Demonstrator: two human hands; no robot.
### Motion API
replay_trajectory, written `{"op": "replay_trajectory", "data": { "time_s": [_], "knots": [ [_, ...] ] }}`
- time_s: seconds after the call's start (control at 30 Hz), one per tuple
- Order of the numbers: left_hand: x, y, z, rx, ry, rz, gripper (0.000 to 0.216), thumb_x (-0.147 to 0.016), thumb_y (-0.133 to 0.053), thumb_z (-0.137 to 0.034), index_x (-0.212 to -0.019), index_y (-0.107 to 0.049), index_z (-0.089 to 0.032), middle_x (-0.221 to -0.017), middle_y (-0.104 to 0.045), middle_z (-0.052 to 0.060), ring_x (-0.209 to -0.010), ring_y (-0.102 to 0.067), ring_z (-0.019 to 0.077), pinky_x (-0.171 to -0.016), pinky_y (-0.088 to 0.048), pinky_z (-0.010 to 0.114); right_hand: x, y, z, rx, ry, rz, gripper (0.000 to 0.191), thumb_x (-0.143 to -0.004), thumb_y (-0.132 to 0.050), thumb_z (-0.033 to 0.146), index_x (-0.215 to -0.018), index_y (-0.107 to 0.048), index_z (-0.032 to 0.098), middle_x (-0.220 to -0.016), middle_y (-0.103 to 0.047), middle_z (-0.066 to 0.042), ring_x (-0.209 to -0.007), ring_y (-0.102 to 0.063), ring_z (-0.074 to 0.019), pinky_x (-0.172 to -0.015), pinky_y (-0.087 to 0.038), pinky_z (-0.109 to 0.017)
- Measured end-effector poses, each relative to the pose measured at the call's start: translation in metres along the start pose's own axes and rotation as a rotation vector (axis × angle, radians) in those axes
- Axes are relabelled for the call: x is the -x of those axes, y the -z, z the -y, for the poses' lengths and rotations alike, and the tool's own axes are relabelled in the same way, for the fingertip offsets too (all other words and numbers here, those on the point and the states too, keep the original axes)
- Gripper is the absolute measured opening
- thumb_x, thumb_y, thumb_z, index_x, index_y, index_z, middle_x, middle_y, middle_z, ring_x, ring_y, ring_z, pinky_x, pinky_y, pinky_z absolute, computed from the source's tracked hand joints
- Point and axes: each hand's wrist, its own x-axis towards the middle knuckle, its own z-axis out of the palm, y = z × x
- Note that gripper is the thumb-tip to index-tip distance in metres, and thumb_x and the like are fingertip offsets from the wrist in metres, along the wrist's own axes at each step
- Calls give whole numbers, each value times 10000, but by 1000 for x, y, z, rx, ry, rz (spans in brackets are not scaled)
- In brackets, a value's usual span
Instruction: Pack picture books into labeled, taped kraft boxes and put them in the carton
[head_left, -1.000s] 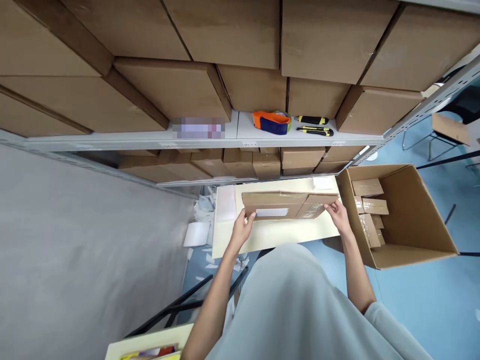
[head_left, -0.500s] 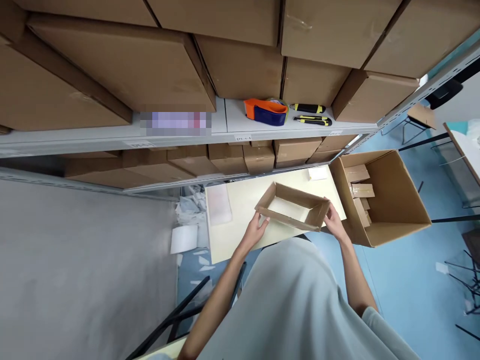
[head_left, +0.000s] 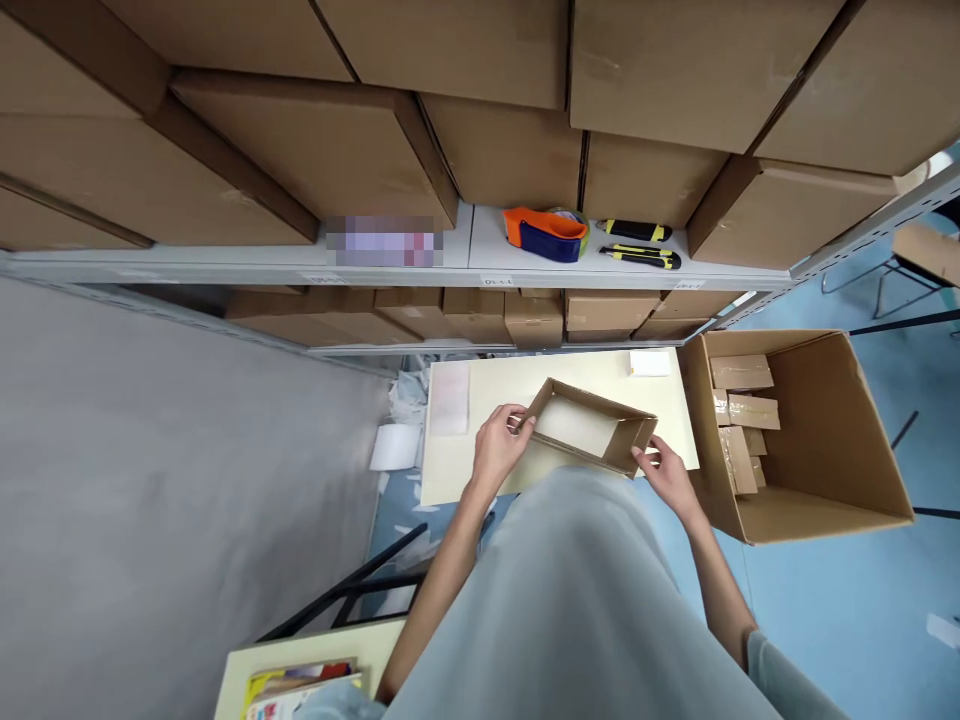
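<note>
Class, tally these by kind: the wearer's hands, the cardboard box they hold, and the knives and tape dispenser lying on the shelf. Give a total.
Hands: 2
Held cardboard box: 1
Yellow-and-black knives: 2
Orange-and-blue tape dispenser: 1
Total: 6

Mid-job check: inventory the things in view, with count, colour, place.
open box: 1, brown, between the hands
table: 1, cream, below open box
pale sheet: 1, whitish, table's left
small item: 1, white, table's right
large carton: 1, brown, right of table
small boxes: at least six, brown, in large carton
rack: 1, grey, ahead
shelf cartons: many, brown, on rack
tape dispenser: 1, orange-blue, on rack
utility knives: 2, black-yellow, beside tape dispenser
roll: 1, white, left of table
second table: 1, cream, lower left
left hand: 1, bare, open box's left end
right hand: 1, bare, its right end
</note>
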Motion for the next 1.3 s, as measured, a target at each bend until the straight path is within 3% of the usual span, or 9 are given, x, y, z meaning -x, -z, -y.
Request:
{"op": "replay_trajectory", "data": {
  "time_s": [0.1, 0.33, 0.47, 0.57, 0.7, 0.87, 1.03, 1.17, 1.3],
  "knots": [
    [1, -4, -21, -99, 7, -46, 104, -916, -675, -320, -968, -721, -242, -973, -789, 45, -731, -728, 212, -746, -566, 336, -3, 4, 9, 237, 76, -19, 165, -927, -639, 421, -888, -674, 266, -803, -766, -47, -683, -720, -255, -660, -542, -351],
    [36, -5, -52, -171, -66, -182, 116, -984, -624, -329, -1003, -699, -242, -1009, -756, 44, -789, -737, 199, -723, -571, 300, -28, 24, 24, 471, 268, 0, 139, -976, -522, 313, -931, -641, 257, -853, -681, -48, -678, -675, -228, -631, -447, -326],
    [49, -18, -42, -216, -14, -209, 105, -990, -620, -319, -993, -690, -240, -1025, -752, 48, -732, -714, 192, -697, -535, 307, -46, 19, 21, 576, 318, 36, 174, -983, -504, 256, -1002, -674, 227, -874, -638, -56, -629, -608, -206, -635, -415, -331],
    [55, -27, -31, -254, -1, -218, 129, -1012, -590, -314, -1017, -692, -236, -1049, -747, 63, -710, -696, 193, -706, -516, 318, -50, 9, 16, 632, 341, 45, 266, -1009, -496, 235, -1166, -709, 205, -950, -652, -86, -616, -576, -197, -645, -414, -335],
    [62, -30, -23, -279, -37, -203, 188, -1042, -556, -326, -1104, -707, -232, -1099, -730, 84, -713, -677, 193, -733, -521, 324, -46, -1, 10, 567, 321, -8, 291, -1061, -536, 323, -1274, -707, 222, -1035, -657, -114, -649, -589, -200, -662, -424, -332],
    [65, -23, -20, -219, -97, -124, 240, -1036, -566, -298, -1212, -723, -257, -1135, -730, 85, -848, -722, 231, -815, -560, 339, -51, 0, 6, 469, 342, -84, 364, -1076, -535, 446, -1303, -706, 218, -995, -675, -111, -706, -613, -232, -717, -471, -351],
    [69, -24, -19, -207, -165, -49, 326, -1051, -542, -272, -1309, -740, -292, -1165, -735, 93, -1002, -734, 263, -913, -578, 349, -83, 6, 23, 479, 351, -198, 468, -1049, -598, 487, -1397, -665, 182, -990, -708, -126, -864, -682, -295, -819, -526, -381],
    [70, -27, -16, -265, -215, -21, 391, -1057, -520, -223, -1399, -695, -296, -1154, -732, 84, -988, -737, 252, -904, -596, 355, -97, 4, 49, 704, 251, -119, 440, -1083, -533, 351, -1431, -630, 99, -1120, -726, -184, -1001, -720, -325, -894, -531, -399],
    [69, -33, -13, -317, -234, -30, 386, -1066, -542, -229, -1435, -650, -260, -1196, -719, 90, -966, -747, 239, -890, -612, 362, -80, -9, 67, 891, 187, 11, 432, -1097, -513, 289, -1483, -604, 118, -1327, -690, -205, -1011, -749, -301, -882, -530, -370]
  ]
}}
